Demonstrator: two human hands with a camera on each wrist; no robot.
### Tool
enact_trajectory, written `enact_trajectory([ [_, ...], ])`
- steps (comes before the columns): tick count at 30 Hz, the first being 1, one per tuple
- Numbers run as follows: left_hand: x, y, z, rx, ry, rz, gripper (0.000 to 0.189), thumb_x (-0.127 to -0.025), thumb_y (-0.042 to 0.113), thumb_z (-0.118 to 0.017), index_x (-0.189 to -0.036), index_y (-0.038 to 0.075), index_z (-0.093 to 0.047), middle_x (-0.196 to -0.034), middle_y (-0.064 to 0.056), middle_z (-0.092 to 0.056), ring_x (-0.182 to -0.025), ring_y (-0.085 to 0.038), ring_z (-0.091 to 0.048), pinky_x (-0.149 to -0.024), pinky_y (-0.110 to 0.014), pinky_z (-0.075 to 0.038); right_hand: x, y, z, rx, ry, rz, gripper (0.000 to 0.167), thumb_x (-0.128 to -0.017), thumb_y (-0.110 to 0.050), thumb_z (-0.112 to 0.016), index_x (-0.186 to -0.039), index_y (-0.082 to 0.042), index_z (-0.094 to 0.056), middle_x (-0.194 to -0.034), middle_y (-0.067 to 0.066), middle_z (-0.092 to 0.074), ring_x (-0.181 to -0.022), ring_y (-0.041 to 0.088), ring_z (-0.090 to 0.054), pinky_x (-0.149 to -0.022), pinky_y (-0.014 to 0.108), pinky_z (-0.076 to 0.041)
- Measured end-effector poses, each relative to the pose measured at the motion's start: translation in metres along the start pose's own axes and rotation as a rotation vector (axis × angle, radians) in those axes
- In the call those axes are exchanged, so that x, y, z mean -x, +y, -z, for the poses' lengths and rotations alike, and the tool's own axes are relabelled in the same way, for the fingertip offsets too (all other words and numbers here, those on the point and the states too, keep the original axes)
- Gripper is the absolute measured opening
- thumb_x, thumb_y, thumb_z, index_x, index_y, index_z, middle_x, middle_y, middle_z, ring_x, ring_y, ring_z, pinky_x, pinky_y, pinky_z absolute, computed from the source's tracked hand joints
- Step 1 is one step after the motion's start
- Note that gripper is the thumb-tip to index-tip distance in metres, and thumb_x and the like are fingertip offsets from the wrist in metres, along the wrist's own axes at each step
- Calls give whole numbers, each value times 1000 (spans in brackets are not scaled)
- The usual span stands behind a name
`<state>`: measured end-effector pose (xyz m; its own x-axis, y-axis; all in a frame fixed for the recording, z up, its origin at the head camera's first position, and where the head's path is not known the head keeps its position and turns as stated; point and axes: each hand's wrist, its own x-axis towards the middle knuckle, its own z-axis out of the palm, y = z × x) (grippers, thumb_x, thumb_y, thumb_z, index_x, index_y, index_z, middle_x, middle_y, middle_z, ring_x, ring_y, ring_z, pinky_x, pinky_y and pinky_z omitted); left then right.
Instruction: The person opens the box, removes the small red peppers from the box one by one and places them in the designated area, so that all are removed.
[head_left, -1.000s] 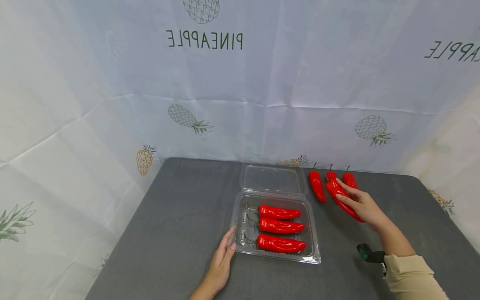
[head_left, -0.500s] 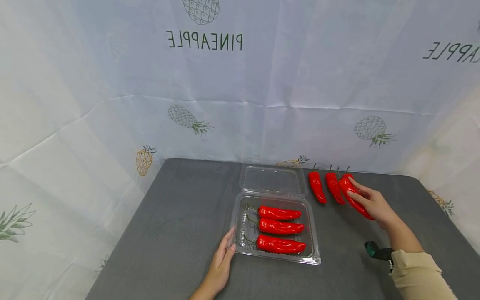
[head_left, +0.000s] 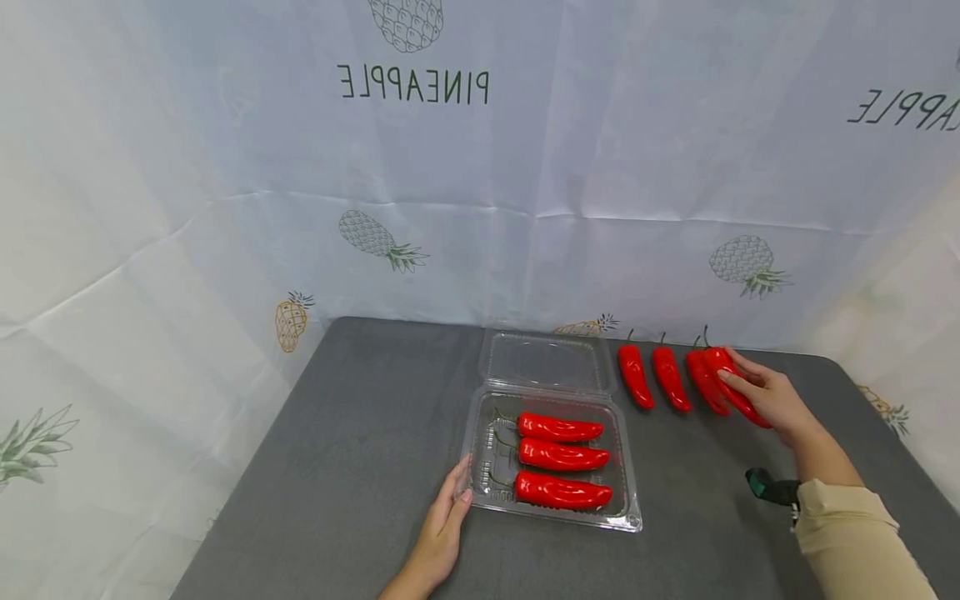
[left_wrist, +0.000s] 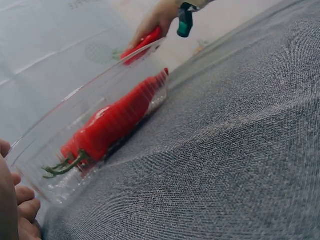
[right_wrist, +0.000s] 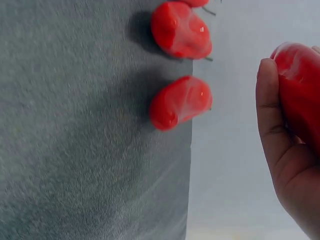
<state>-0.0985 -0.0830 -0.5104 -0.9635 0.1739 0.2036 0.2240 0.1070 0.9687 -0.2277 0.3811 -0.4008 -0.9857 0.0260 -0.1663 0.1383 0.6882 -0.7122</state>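
Observation:
My right hand point(head_left: 776, 404) grips a red chili pepper point(head_left: 727, 375) above the table's right side, fingers on one side and thumb on the other. In the right wrist view that pepper point(right_wrist: 302, 95) is raised off the cloth. Beneath and left of it, a row of red peppers lies on the table: one at left point(head_left: 635, 377), a middle pepper point(head_left: 671, 380) and a right pepper point(head_left: 701, 379), partly overlapped by the held one. My left hand point(head_left: 441, 529) holds the left edge of a clear plastic clamshell box point(head_left: 627, 479), thumb at its rim. Inside, three red peppers point(head_left: 562, 454) lie crosswise, stems leftward.
The box's transparent lid point(head_left: 546, 362) lies folded back toward the rear edge. A dark grey cloth covers the table point(head_left: 360, 433). Behind it hangs a white curtain point(head_left: 450, 167) printed with pineapples. A dark strap device point(head_left: 772, 487) sits at my right wrist.
My right hand has carried its pepper rightward along the row, from over the middle pepper to the right-hand one's far side. My left hand and the box have stayed put.

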Motion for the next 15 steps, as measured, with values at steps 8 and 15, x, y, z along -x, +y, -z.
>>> enact_trajectory([
  [8,1,0,0,16,5,-7,44,-100,12,-37,-141,-4,-30,-147,-27,-30,-130,8,-25,-104,-4,-21,-5,14,4,-68,80,-90,72,-92,-54,-43,-146,-17,-13,-145,39,-16,-114,42,-34,-61,16,-46],
  [15,0,-1,0,21,-3,-16,44,-101,12,-36,-141,-4,-29,-147,-29,-28,-129,10,-24,-103,-4,-20,-6,24,10,-108,87,-144,72,-92,-54,-43,-146,-18,-11,-147,39,-6,-106,39,-37,-60,18,-47],
])
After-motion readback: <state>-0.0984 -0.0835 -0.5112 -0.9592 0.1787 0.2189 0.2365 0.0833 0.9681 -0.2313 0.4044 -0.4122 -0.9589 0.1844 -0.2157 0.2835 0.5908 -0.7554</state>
